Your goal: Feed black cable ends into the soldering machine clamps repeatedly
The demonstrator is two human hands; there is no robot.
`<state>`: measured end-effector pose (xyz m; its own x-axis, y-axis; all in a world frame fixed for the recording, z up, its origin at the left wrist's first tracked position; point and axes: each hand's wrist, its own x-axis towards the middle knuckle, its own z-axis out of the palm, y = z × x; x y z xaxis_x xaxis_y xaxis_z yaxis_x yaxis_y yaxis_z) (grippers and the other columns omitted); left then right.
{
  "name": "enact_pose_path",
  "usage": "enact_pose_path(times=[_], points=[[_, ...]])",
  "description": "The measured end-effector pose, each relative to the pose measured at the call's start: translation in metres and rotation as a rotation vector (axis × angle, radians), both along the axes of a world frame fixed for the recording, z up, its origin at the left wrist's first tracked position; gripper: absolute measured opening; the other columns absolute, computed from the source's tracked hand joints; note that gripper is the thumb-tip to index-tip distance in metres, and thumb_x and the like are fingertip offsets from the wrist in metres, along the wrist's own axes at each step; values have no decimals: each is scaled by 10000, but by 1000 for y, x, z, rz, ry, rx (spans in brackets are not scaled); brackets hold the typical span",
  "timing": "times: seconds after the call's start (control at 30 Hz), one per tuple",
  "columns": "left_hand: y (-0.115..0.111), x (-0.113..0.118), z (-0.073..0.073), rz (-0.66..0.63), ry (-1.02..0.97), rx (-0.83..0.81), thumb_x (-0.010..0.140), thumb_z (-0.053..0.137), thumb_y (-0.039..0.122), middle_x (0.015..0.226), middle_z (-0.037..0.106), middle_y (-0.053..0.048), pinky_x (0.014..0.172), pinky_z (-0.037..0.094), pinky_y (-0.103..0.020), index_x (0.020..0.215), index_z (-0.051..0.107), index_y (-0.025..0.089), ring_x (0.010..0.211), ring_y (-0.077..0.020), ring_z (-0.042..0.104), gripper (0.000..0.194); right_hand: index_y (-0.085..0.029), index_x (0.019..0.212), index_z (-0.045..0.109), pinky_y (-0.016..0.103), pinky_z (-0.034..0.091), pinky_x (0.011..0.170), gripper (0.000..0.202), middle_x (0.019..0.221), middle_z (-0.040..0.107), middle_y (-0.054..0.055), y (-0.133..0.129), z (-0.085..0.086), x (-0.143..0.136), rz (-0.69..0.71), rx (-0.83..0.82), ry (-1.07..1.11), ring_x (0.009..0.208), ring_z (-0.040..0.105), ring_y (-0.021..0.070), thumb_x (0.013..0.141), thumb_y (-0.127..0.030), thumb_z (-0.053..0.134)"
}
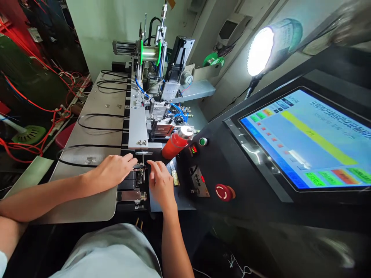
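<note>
At the far left, the broad beige-grey metal surface (95, 210) carries several thin black cables in open loops, their long runs lying roughly from 9 to 3 o'clock. The nearest thin black cable (79, 165) bends round at its 9 o'clock end and runs back to the left hand (111, 170), where that hand hides it.

The left hand reaches in from 8 o'clock, palm down, fingers close together and pointing to about 2 o'clock. Its grip looks narrow, but the thumb is out of sight, so whether it pinches the cable cannot be told.

The small silver and black metal fixture (140, 174) sits between the two hands, at the 6 o'clock end of the long flat grey metal bar (138, 127). This gap is the key relation: the fixture lies at about 4 o'clock from the left fingertips and 7 to 8 o'clock from the right ones, with neither hand clearly nearer.

The right hand (160, 179) comes up from 5 o'clock, fingers bent towards 10 o'clock. Its grip is fairly narrow; whether anything thin is in it cannot be told. Just beyond, at about 1 o'clock, stands a red cylindrical bottle with a silver cap (174, 146).
</note>
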<state>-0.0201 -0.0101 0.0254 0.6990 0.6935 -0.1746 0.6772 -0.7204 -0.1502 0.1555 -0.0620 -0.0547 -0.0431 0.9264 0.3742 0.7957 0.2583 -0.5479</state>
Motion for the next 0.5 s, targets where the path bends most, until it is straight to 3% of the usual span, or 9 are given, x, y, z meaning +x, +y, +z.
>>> enact_pose_path(times=[0.1, 0.2, 0.33, 0.5], points=[[1, 1, 2, 1, 28, 2, 964, 449, 207, 891, 609, -36, 490, 357, -229, 960, 580, 164, 650, -151, 656, 137, -180, 1019, 623, 280, 428, 698, 373, 936, 612, 83, 1, 1, -3, 20, -24, -73, 858, 561, 202, 783, -4, 393], [2, 2, -1, -12, 35, -1, 967, 431, 192, 884, 608, -42, 481, 358, -235, 941, 578, 163, 658, -168, 668, 153, -185, 971, 629, 278, 437, 696, 333, 919, 618, 79, 2, -2, -5, 8, -7, -59, 839, 570, 195, 818, -20, 385], [1, 1, -4, -31, 23, 17, 943, 445, 138, 855, 601, -37, 475, 353, -227, 924, 576, 164, 639, -149, 664, 135, -180, 1011, 608, 293, 452, 698, 284, 899, 618, 80, -4, 0, 3, -117, 93, 23, 819, 585, 190, 896, -86, 366], [1, -1, -1, -35, 21, 14, 927, 444, 102, 859, 597, -36, 469, 336, -234, 924, 578, 165, 629, -142, 652, 148, -194, 994, 586, 270, 450, 663, 193, 851, 628, 49, -29, 20, 17, -300, 288, 99, 747, 593, 152, 936, -126, 415]])
